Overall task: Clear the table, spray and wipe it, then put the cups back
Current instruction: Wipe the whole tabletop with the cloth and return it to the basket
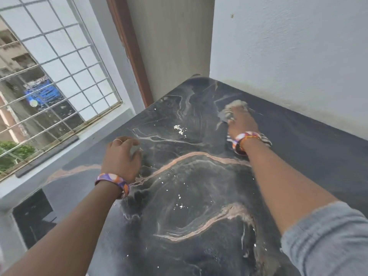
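Cloth (232,110) under right hand (242,121)

The table (199,196) stands in a corner, a wall (288,46) behind it and a window (49,76) to its left. The right hand (242,120) lies on a cloth (231,108) near the table's far edge. The left hand (121,158) rests on the table nearer, to the left. Crumbs (180,129) lie between the hands.

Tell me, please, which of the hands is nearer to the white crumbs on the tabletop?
Neither, clearly. The white crumbs lie between the hands: the left hand rests nearer the camera beside them, the right hand presses a cloth farther back.
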Demonstrator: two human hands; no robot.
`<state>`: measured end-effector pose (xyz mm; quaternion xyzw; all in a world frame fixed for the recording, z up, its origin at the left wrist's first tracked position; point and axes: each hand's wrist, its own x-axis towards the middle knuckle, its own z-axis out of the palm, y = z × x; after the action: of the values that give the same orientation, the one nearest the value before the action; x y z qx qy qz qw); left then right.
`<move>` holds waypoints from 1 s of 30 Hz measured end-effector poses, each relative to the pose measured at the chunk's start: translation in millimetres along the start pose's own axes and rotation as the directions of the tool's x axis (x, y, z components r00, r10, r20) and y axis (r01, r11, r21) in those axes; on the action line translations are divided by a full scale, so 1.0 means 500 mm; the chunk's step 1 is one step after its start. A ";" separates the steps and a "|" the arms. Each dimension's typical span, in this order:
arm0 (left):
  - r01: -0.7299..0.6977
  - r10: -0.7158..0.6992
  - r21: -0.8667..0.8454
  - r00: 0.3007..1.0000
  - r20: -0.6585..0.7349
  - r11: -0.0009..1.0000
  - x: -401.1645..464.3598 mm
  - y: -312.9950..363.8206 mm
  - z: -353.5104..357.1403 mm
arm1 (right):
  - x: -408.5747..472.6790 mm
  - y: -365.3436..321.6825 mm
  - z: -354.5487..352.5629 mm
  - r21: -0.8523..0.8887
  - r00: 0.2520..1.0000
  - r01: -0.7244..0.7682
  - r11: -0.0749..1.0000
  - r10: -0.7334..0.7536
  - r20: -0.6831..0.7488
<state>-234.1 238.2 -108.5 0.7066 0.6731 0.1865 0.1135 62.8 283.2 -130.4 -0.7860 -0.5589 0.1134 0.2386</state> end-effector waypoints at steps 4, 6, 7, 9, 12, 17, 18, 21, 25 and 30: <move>0.029 -0.029 0.020 1.000 -0.010 0.999 0.008 -0.019 -0.006 | -0.039 -0.150 0.068 0.065 0.960 0.245 0.967 -0.251 0.123; 0.059 -0.058 0.022 0.998 -0.018 0.998 0.007 -0.030 -0.018 | -0.095 -0.208 0.098 0.215 0.901 0.311 0.926 -0.359 0.244; 0.071 -0.070 0.022 0.997 -0.023 0.997 0.006 -0.035 -0.024 | -0.121 -0.232 0.113 0.293 0.861 0.333 0.896 -0.416 0.292; 0.087 -0.086 0.015 0.995 -0.039 0.996 0.008 -0.040 -0.036 | -0.144 -0.256 0.135 0.471 0.815 0.267 0.841 -0.458 0.356; 0.087 -0.087 0.012 0.995 -0.038 0.996 0.024 -0.046 -0.037 | -0.114 -0.245 0.097 0.734 0.893 -0.035 0.678 -0.308 0.328; 0.045 -0.046 -0.018 0.998 -0.031 0.999 0.067 -0.061 -0.013 | 0.039 -0.110 0.020 0.522 0.991 -0.034 0.852 0.098 -0.094; 0.034 -0.035 -0.028 0.999 -0.036 0.999 0.076 -0.067 -0.008 | 0.071 -0.082 0.029 0.340 0.991 -0.054 0.939 0.092 -0.098; 0.002 -0.003 -0.025 0.999 -0.037 1.000 0.108 -0.087 0.001 | 0.151 -0.053 0.083 0.006 1.000 -0.004 1.000 0.004 -0.004; -0.037 0.036 -0.017 0.998 -0.060 0.999 0.139 -0.110 -0.002 | 0.189 -0.155 0.128 -0.035 0.988 0.135 0.990 -0.132 0.078; -0.042 0.038 -0.044 0.996 -0.081 0.998 0.140 -0.132 -0.017 | 0.085 -0.310 0.168 0.100 0.881 0.350 0.931 -0.364 0.301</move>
<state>-295.7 311.7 -120.2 0.7091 0.6583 0.2324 0.0988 -87.4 384.0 -121.0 -0.6362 -0.7222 0.2034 0.1800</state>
